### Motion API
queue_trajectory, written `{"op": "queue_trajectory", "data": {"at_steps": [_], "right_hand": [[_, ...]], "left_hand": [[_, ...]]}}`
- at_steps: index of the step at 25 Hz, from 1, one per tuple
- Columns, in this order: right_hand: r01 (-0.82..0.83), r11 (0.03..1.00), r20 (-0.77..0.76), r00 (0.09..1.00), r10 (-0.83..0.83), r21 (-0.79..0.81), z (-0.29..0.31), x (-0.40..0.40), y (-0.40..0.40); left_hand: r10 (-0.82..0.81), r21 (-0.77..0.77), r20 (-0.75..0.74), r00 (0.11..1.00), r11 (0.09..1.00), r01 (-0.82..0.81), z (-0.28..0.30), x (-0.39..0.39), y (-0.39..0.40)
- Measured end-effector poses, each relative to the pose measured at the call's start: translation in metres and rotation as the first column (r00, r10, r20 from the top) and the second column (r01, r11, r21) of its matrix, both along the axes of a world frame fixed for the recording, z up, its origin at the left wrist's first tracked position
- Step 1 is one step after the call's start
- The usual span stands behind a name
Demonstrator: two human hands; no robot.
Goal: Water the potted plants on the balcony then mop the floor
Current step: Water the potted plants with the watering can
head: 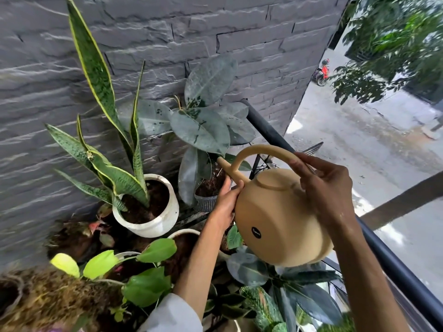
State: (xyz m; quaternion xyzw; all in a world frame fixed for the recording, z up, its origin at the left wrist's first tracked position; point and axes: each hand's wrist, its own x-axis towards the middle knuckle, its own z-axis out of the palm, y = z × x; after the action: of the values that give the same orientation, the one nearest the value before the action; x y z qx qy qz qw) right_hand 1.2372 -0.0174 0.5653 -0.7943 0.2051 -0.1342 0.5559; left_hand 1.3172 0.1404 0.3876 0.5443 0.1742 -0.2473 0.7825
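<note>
Gripping the tan watering can [275,221] by its arched handle, the right hand [328,185] tilts it; left hand [226,200] fingers steady its front, spout beyond the fingertips over the rubber plant's pot [208,200]

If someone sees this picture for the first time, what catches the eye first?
The tan watering can at centre, tilted with its spout toward the dark small pot of the broad-leaved plant. The right hand holds its arched handle; the left hand steadies its front. Left of them, a tall snake plant rises from a white pot.
</note>
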Motion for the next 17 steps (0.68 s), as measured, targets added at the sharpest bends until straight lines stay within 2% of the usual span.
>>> {"op": "queue_trajectory", "data": {"at_steps": [9, 17], "right_hand": [[0.006, 0.997, 0.003, 1.0, -0.006, 0.078, 0.003, -0.038, -0.024], [0.034, 0.993, -0.011, 0.999, -0.033, 0.109, 0.007, -0.101, -0.067]], "left_hand": [[-0.039, 0.007, 0.023, 0.999, 0.999, 0.039, 0.001, -0.032, -0.018], [-0.06, 0.023, 0.035, 0.998, 0.998, 0.059, 0.003, -0.096, -0.059]]}}
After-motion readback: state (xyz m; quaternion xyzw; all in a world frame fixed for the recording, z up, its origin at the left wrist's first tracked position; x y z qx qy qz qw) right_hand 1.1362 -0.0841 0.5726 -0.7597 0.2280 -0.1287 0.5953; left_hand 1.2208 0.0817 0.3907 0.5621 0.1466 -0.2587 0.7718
